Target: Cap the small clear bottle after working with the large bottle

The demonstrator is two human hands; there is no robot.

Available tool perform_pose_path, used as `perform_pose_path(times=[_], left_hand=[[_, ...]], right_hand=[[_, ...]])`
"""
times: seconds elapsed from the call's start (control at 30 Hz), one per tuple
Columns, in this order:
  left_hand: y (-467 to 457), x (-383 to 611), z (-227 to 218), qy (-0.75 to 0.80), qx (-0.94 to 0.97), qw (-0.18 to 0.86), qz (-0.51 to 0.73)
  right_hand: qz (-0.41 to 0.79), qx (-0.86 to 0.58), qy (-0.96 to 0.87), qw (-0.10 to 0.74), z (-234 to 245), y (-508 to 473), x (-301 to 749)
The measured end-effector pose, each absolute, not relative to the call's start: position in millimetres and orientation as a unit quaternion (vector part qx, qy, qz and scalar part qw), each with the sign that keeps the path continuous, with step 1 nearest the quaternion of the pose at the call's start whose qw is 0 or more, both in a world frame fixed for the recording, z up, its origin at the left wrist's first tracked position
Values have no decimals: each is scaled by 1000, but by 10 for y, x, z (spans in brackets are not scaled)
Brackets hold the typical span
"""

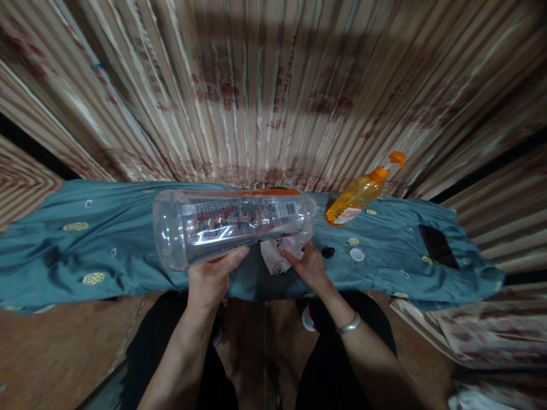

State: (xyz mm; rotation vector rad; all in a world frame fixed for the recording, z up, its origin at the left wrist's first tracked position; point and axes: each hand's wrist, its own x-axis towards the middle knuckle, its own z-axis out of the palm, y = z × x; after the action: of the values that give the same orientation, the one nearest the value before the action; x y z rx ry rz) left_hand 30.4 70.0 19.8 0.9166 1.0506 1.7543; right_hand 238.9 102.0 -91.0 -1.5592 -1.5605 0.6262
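1. A large clear plastic bottle lies on its side in the air at the centre of the view. Its base points to 9 o'clock and its neck to 3 o'clock, above a table draped in teal cloth.
2. The left hand cups the bottle from below, at 6 o'clock of it, with the fingers wrapped round the wall.
3. The right hand is at 4 o'clock of the bottle, by its neck. Its bent fingers touch a crumpled white wad; whether they grip it cannot be told. A silver bracelet circles that wrist.
4. An orange pump bottle lies tilted on the cloth at 2 o'clock of the right hand.
5. A small black cap and a white cap lie on the cloth at 3 o'clock of the right hand.
6. A black phone lies further along at 3 o'clock.
7. A striped curtain hangs behind the table at 12 o'clock.
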Motion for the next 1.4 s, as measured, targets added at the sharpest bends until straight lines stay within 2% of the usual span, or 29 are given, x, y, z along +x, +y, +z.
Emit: perform_pose_path(times=[1.4], left_hand=[[701, 291, 184, 431, 375, 426, 701]], right_hand=[[255, -628, -611, 409, -888, 1023, 2383]])
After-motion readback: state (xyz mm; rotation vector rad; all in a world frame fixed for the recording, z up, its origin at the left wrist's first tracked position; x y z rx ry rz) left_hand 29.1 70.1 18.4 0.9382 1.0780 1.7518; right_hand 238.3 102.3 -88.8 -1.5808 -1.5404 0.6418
